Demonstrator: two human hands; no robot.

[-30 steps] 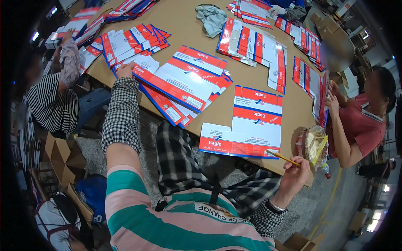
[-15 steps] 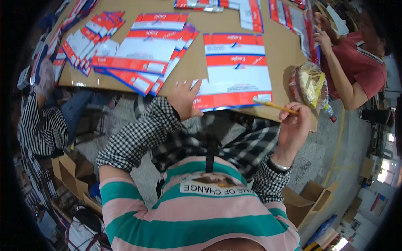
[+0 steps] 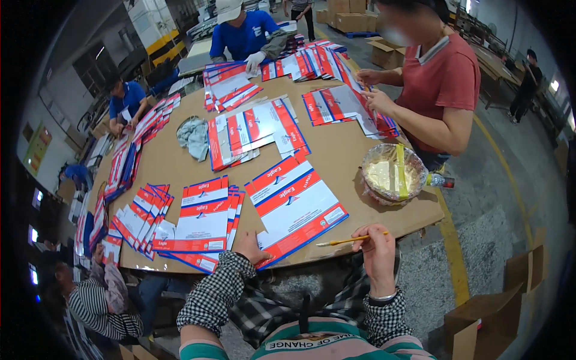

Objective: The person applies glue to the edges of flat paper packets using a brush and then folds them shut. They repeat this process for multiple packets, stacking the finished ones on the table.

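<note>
A flat printed carton sheet (image 3: 294, 207) in red, white and blue lies slanted at the table's near edge. My left hand (image 3: 251, 247) rests at its lower left corner, thumb and fingers apart and touching it. My right hand (image 3: 378, 255) is closed around a thin paintbrush (image 3: 347, 240) with a yellowish handle. The pale bristle tip points left, close to the sheet's lower right edge; whether it touches is unclear. Left of that sheet is a fanned stack of similar sheets (image 3: 201, 219). A bowl of cream-coloured paste (image 3: 387, 174), lined with clear plastic, stands to the right.
Cut-out sheets (image 3: 255, 129) lie mid-table beside a grey cloth (image 3: 193, 138). A bottle (image 3: 441, 180) lies next to the bowl. A co-worker in red (image 3: 441, 84) handles sheets at the right; others sit around the cardboard-covered table (image 3: 336, 156). Open boxes (image 3: 486, 318) stand at lower right.
The view has tilted up, showing more of the table and co-workers. The near sheet now appears slanted. The paintbrush stays in my right hand, and my left hand remains at the sheet's left side.
</note>
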